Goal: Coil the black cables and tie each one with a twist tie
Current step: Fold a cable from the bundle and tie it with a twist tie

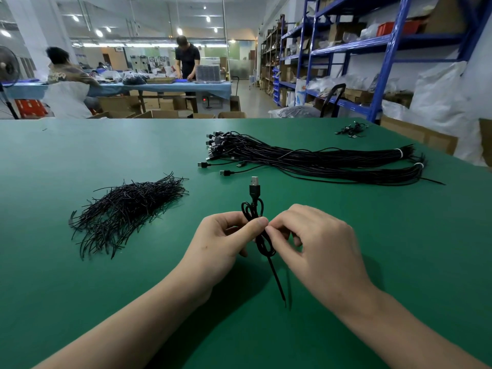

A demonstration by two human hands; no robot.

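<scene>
One black cable (253, 210), folded into a narrow coil, is held upright at the centre of the frame above the green bench (80, 288). Its USB plug (254, 182) points up and a thin straight tail hangs toward lower centre. The left hand (221, 241) has its grip pinching the coil's waist between thumb and fingers. The right hand (316, 235) pinches at the same waist with curled fingertips, probably working a tie, though none can be made out. Progress is judged early: no finished coil is plainly visible, a bundle of straight cables (319, 162) lies at upper right, and a heap of twist ties (125, 211) lies at centre left. A small dark cluster (351, 129) at far upper right is unidentifiable.
</scene>
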